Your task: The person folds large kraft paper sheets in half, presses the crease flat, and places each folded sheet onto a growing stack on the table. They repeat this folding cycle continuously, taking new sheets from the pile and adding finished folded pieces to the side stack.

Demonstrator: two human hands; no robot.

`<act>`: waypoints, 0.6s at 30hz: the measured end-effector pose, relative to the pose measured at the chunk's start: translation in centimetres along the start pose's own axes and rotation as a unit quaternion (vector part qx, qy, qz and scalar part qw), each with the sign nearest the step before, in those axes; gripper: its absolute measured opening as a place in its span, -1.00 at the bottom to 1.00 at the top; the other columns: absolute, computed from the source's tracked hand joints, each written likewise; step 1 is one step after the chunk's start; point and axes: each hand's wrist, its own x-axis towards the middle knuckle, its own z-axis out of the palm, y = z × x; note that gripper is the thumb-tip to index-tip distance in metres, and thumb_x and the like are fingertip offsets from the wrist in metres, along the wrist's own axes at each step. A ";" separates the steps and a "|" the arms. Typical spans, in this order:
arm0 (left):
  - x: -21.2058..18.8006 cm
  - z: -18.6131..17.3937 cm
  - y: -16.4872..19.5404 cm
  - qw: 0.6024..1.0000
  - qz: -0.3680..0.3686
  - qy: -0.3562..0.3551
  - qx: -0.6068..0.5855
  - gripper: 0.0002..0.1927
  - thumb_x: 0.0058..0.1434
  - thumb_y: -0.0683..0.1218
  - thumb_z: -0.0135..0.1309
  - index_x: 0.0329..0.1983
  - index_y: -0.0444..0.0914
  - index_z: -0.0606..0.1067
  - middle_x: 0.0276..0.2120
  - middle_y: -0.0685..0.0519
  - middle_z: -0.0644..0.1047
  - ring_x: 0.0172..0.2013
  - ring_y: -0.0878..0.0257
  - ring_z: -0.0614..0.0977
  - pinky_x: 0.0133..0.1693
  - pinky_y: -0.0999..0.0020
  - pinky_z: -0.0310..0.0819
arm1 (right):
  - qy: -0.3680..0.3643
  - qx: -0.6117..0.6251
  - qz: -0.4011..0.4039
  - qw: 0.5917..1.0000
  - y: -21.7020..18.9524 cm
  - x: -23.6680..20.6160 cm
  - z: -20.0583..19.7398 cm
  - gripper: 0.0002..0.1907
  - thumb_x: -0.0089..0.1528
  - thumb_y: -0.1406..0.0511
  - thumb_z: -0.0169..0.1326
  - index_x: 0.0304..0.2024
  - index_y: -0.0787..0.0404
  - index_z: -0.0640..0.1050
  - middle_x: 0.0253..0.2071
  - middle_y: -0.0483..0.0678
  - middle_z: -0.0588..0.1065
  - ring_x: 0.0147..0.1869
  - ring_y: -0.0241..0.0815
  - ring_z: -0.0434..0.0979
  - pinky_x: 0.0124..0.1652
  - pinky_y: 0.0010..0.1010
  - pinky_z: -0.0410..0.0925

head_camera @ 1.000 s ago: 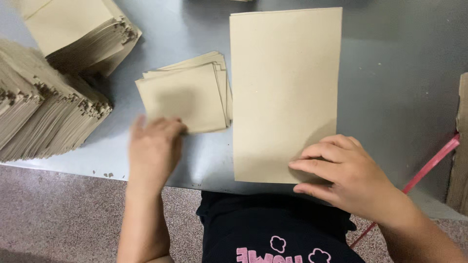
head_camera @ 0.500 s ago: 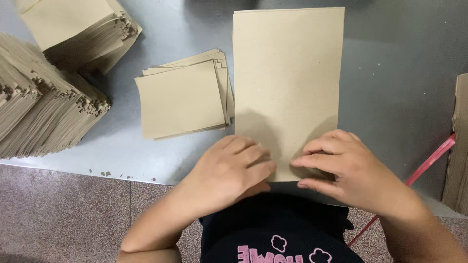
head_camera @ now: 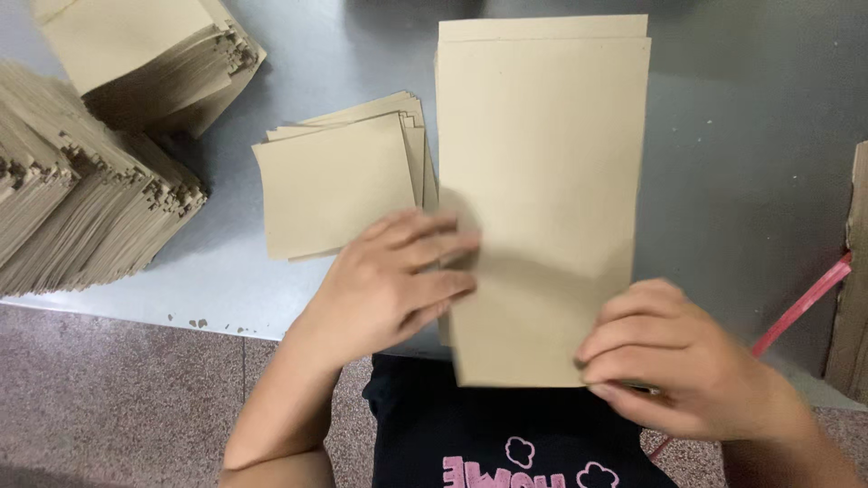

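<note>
Paper sheet (head_camera: 542, 181) runs long up frame; your right hand (head_camera: 678, 357) pinches bottom corner, left hand (head_camera: 393, 280) flat, fingers spread, on left edge.

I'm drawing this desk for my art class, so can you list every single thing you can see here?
Tall paper sheet: one on top, with the edge of another showing behind its far end; tan; middle of the table, its near end reaching past the table's edge.
Small pile of folded sheets: one pile, count of sheets unclear; tan; just left of the tall sheet.
Big stacks of sheets: at least two stacks; tan; far left of the table.
Table: one; grey metal.
Red strap: one; right side, slanting off the table edge.
Cardboard: one piece; brown; right edge.
Floor: speckled pinkish-grey; below the table.
Shirt: one; black with pink print.
Left hand: flat on the tall sheet's left edge.
Right hand: grip on the sheet's near right corner.
</note>
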 end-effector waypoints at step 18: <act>2.3 4.4 -0.4 0.946 -0.263 0.184 -0.036 -0.60 0.30 -0.13 0.23 0.21 -0.17 0.52 -0.43 -0.02 0.63 -0.51 0.21 0.66 -0.41 0.32 0.55 | 0.296 -0.188 0.259 0.900 3.6 1.9 2.9 -0.14 0.34 0.28 0.28 0.56 0.38 0.14 -0.35 -0.12 0.55 -0.15 -0.26 0.52 0.07 -0.38 0.36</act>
